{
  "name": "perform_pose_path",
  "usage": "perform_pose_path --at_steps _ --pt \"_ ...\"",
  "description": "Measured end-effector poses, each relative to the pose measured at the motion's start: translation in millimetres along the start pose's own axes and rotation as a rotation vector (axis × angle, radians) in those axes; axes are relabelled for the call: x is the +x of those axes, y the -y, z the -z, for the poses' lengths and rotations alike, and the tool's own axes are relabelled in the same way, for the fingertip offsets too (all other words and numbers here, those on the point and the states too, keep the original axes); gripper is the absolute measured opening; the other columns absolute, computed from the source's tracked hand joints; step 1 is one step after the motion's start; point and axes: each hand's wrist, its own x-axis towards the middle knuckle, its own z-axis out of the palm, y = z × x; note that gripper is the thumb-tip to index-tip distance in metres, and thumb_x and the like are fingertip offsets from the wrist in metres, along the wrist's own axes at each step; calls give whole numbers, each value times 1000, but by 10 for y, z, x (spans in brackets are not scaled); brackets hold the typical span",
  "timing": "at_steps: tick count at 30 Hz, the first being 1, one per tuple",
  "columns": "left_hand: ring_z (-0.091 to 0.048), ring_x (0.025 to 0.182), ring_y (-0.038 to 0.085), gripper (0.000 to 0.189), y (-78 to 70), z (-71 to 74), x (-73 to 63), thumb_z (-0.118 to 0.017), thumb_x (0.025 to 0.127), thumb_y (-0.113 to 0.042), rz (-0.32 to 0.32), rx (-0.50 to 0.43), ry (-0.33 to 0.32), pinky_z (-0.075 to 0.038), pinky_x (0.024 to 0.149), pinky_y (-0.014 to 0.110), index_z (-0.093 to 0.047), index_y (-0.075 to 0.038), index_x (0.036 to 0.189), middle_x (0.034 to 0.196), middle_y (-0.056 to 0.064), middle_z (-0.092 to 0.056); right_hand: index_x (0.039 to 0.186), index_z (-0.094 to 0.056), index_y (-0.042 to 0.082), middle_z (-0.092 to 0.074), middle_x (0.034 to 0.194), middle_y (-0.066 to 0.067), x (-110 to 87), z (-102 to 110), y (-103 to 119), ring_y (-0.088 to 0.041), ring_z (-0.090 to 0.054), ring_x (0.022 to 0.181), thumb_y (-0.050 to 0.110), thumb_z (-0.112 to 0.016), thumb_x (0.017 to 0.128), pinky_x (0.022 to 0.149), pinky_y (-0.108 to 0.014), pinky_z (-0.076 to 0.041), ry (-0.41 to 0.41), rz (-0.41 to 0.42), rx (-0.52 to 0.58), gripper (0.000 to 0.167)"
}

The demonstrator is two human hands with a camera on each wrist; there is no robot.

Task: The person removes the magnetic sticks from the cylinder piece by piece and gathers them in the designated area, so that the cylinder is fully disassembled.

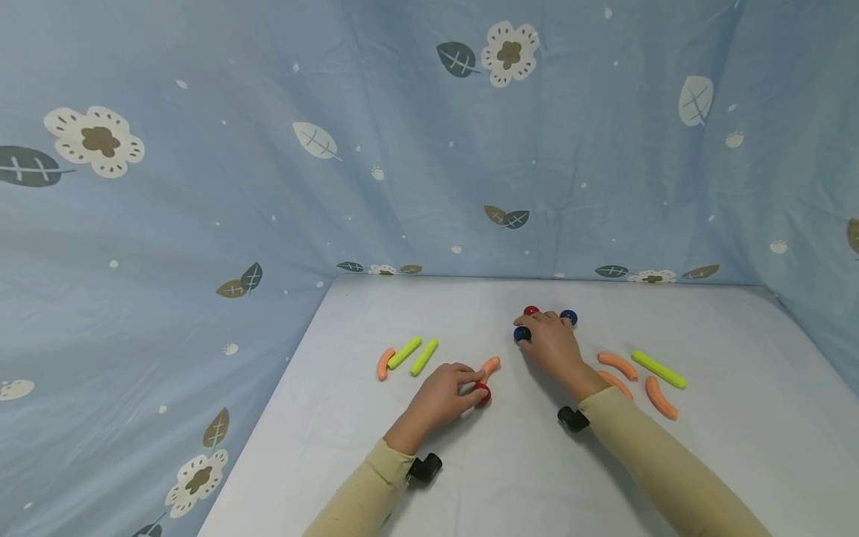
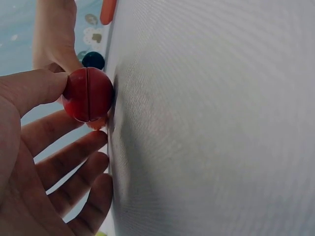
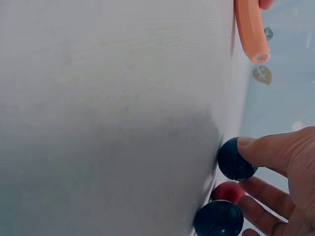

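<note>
My left hand (image 1: 443,395) pinches a red ball (image 1: 482,394), thumb on its near side, low at the white tabletop. An orange curved stick (image 1: 492,365) runs from that ball, with the forefinger lying along it. In the left wrist view the red ball (image 2: 88,94) shows a dark seam and covers most of the stick. Farther back, my right hand (image 1: 553,343) pinches a blue ball (image 1: 522,334) between thumb and fingers. In the right wrist view, a second blue ball (image 3: 219,219) and another red ball (image 3: 228,191) sit close to its fingertips.
Left of my hands lie two yellow-green sticks (image 1: 424,356) and an orange curved stick (image 1: 385,364). Near my right forearm are several orange curved sticks (image 1: 661,398) and a yellow-green stick (image 1: 659,369). A blue patterned curtain (image 1: 429,149) borders the table (image 1: 523,477) behind and beside.
</note>
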Motion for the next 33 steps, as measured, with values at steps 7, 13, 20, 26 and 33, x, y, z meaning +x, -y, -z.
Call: perform_pose_path --at_steps 7,13,20,26,33 --pt "-59 120 21 38 -9 -13 3 -68 99 -38 10 13 1 -51 97 37 -69 -23 134 129 0 -66 125 -71 10 -66 127 -18 -68 21 -16 -42 -56 122 20 -81 88 97 -66 -42 5 -2 8 39" --pt "-61 118 20 37 -25 2 3 -68 99 -36 -13 24 -3 -52 97 37 -69 -24 134 127 0 -68 122 -72 9 -67 123 -18 -133 28 -31 -41 -57 119 18 -83 86 94 -63 -44 -54 37 39 38" --pt "-63 112 13 37 -27 17 42 -68 98 -29 -41 0 13 -53 92 31 -69 -21 135 123 -5 -70 115 -74 7 -68 116 -16 -219 65 -3 -39 -60 111 12 -83 84 93 -59 -48 -105 79 80 33" --pt "-60 99 9 41 -25 24 76 -69 96 -23 -67 8 18 -52 86 28 -67 -18 137 121 -7 -70 114 -74 7 -68 116 -16 -297 98 75 -38 -61 109 11 -85 82 95 -59 -49 -90 91 84 34" --pt "-61 107 11 48 -5 34 97 -70 95 -16 -91 41 -7 -53 95 32 -62 -18 142 128 -5 -67 114 -74 10 -69 115 -13 -408 95 180 -36 -63 109 14 -84 83 93 -56 -52 -47 94 119 32"
